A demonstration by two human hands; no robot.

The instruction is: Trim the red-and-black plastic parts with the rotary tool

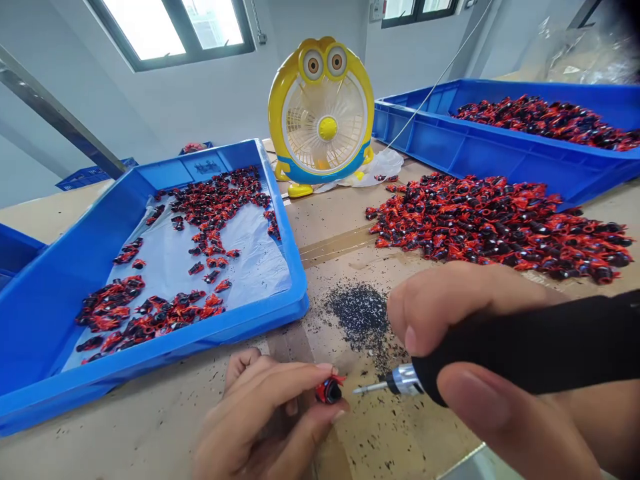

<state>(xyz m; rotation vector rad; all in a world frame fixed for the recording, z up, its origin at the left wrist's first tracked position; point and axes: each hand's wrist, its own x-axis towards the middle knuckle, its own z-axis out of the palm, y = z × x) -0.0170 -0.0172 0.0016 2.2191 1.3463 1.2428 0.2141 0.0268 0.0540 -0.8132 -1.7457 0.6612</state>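
Between thumb and forefinger, my left hand [270,407] pinches a small red and black plastic part [329,391]. My right hand [480,333] wraps round a black electric screwdriver [530,343], whose thin metal bit [370,387] points left at the part, with a short gap between them. Beyond the bit lies a heap of tiny black screws or specks [360,313], too small to tell which. A large pile of similar red and black parts [480,220] spreads over the cardboard-covered table [340,233] behind my right hand.
At the left, a blue tray [280,313] lined with white sheeting holds many such parts. Another blue tray [475,147] full of them stands at the back right. A yellow fan [327,127] with cartoon eyes stands between the trays, and a thin cord [440,77] slants down at the right.
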